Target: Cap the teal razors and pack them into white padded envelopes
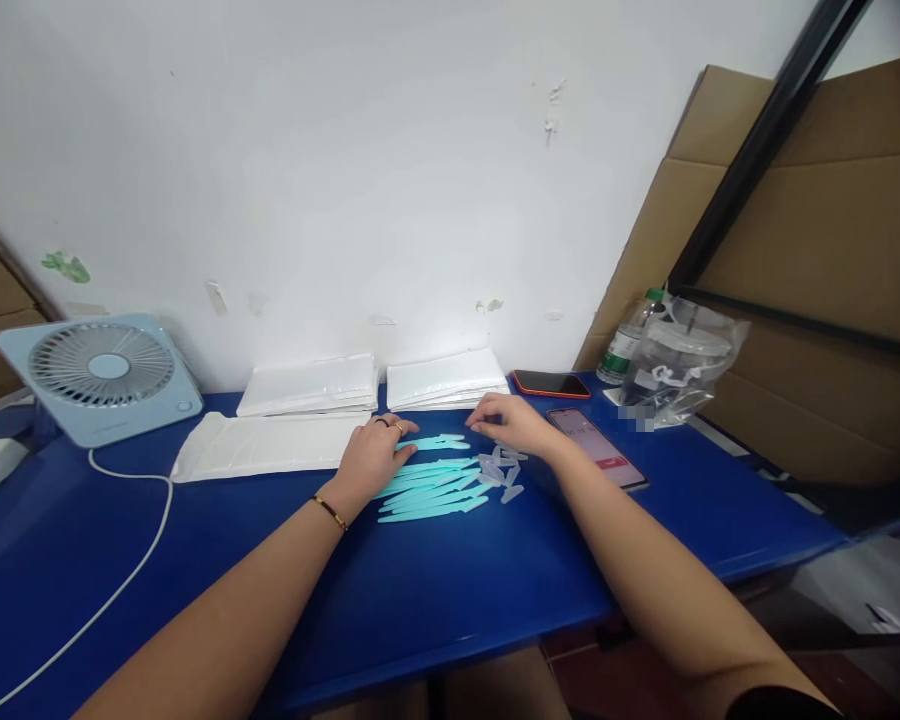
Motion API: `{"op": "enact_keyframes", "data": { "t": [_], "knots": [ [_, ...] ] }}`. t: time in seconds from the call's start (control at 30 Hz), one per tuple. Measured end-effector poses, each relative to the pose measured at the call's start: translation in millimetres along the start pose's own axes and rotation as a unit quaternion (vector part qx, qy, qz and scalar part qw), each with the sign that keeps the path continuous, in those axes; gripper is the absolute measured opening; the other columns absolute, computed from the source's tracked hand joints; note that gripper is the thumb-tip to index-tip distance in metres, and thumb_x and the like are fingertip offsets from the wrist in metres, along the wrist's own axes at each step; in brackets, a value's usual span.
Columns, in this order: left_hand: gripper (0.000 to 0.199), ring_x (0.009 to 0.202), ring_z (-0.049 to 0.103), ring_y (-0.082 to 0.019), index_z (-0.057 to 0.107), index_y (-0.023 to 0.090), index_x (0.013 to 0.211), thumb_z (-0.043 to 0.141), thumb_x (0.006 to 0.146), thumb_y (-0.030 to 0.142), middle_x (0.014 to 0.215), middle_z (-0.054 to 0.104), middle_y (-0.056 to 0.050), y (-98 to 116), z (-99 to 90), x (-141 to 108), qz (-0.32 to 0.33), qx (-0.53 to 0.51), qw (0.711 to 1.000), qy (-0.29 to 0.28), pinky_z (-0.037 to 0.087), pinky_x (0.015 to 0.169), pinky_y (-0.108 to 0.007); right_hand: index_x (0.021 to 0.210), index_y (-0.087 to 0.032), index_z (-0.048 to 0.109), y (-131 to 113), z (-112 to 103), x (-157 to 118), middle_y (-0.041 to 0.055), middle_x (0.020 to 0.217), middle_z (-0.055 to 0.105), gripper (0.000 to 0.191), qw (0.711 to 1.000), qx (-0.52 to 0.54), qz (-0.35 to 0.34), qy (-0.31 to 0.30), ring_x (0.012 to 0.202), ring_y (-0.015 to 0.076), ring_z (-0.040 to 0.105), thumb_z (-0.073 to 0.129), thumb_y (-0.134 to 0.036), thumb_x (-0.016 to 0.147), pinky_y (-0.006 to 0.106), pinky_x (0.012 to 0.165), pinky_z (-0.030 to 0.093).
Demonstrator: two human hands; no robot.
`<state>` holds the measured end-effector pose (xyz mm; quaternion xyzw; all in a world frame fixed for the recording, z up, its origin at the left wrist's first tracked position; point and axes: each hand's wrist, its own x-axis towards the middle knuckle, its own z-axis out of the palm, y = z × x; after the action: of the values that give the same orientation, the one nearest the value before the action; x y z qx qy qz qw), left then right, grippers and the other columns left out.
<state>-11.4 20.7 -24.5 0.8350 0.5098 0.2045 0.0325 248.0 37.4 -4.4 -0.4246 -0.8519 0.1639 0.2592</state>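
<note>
Several turquoise eyebrow razors (435, 497) lie side by side on the blue table, blades toward the right. My left hand (376, 455) has thumb and fingers closed around the handle ends of a few razors (439, 442) at the top of the row. Just right of their blade ends, my right hand (511, 420) is in a pinch above the table. Whatever sits between its fingertips, if anything, is too small to make out. Below that hand is a loose heap of small clear plastic blade caps (501, 468).
Behind my hands are two stacks of white packets (307, 385) (446, 380) and a flat white packet (270, 445). A blue fan (109, 370) with a white cable stands left. Right are two phones (551, 384) (600, 450), a bottle (626, 345) and a clear bag (679, 360).
</note>
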Motion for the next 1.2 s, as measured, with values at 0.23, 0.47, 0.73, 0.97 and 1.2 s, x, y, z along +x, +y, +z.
{"op": "enact_keyframes", "data": {
  "t": [0.23, 0.47, 0.73, 0.97, 1.2],
  "knots": [
    [0.021, 0.076, 0.057, -0.017, 0.066, 0.024, 0.086, 0.057, 0.077, 0.040, 0.086, 0.064, -0.001, 7, -14.6, -9, 0.064, -0.123, 0.983, -0.119, 0.042, 0.065, -0.026, 0.084, -0.019, 0.069, 1, -12, -18, 0.0028, 0.087, 0.062, 0.018, 0.993, -0.012, 0.036, -0.110, 0.072, 0.0133, 0.056, 0.068, -0.029, 0.069, 0.022, 0.062, 0.042],
    [0.022, 0.062, 0.056, -0.015, 0.064, 0.022, 0.076, 0.053, 0.077, 0.040, 0.073, 0.063, -0.001, 7, -7.3, -8, 0.000, -0.177, 0.973, -0.150, 0.041, 0.055, -0.024, 0.075, -0.016, 0.067, -13, -2, -15, 0.0026, 0.084, 0.059, 0.011, 0.992, -0.048, 0.019, -0.116, 0.068, 0.0114, 0.054, 0.061, -0.016, 0.065, 0.020, 0.060, 0.041],
    [0.022, 0.077, 0.058, -0.018, 0.062, 0.022, 0.083, 0.056, 0.075, 0.042, 0.082, 0.064, -0.001, 8, -15.6, -9, -0.010, -0.158, 0.985, -0.068, 0.044, 0.066, -0.027, 0.069, -0.016, 0.065, -12, -4, -17, 0.0009, 0.075, 0.061, 0.012, 0.994, -0.087, 0.011, -0.072, 0.063, 0.0109, 0.053, 0.062, -0.015, 0.058, 0.021, 0.057, 0.038],
    [0.016, 0.079, 0.056, -0.017, 0.060, 0.022, 0.083, 0.053, 0.078, 0.035, 0.084, 0.061, -0.001, 13, -21.2, -9, 0.001, -0.132, 0.991, -0.016, 0.042, 0.067, -0.028, 0.076, -0.014, 0.065, -2, -4, -18, -0.0011, 0.063, 0.060, 0.014, 0.992, 0.097, 0.079, -0.024, 0.056, 0.0090, 0.052, 0.057, -0.018, 0.065, 0.019, 0.052, 0.039],
    [0.015, 0.073, 0.055, -0.016, 0.058, 0.021, 0.081, 0.053, 0.078, 0.035, 0.078, 0.061, 0.000, 10, -19.1, -6, -0.013, -0.164, 0.986, -0.009, 0.042, 0.066, -0.028, 0.085, -0.014, 0.061, -6, 8, -10, 0.0037, 0.072, 0.067, 0.024, 0.949, 0.297, 0.101, 0.017, 0.054, 0.0097, 0.057, 0.059, -0.036, 0.077, 0.023, 0.056, 0.044]
  ]
}}
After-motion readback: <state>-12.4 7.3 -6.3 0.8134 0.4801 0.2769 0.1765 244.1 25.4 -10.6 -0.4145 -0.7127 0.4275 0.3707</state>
